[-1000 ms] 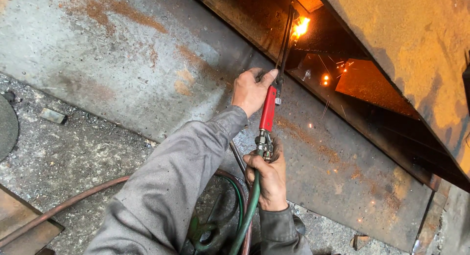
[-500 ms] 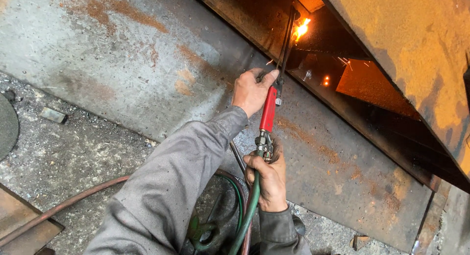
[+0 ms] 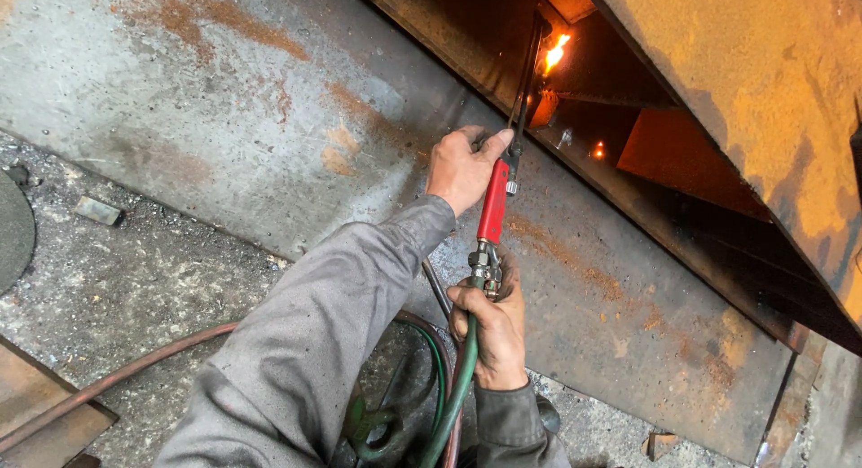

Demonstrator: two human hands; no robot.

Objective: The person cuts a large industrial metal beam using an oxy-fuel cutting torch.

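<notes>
Torch cutting under a rusty steel plate, seen from the head camera.
The red-handled torch (image 3: 493, 203) is gripped by the left hand (image 3: 463, 167) near its front and by the right hand (image 3: 491, 329) at the valves; its flame (image 3: 556, 51) burns at the dark gap, the cut judged unfinished.

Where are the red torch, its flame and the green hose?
red torch (image 3: 493, 203), head view, middle of its red handle.
flame (image 3: 556, 51), head view, bright core at the tip.
green hose (image 3: 456, 392), head view, stretch below the lower hand.
</notes>
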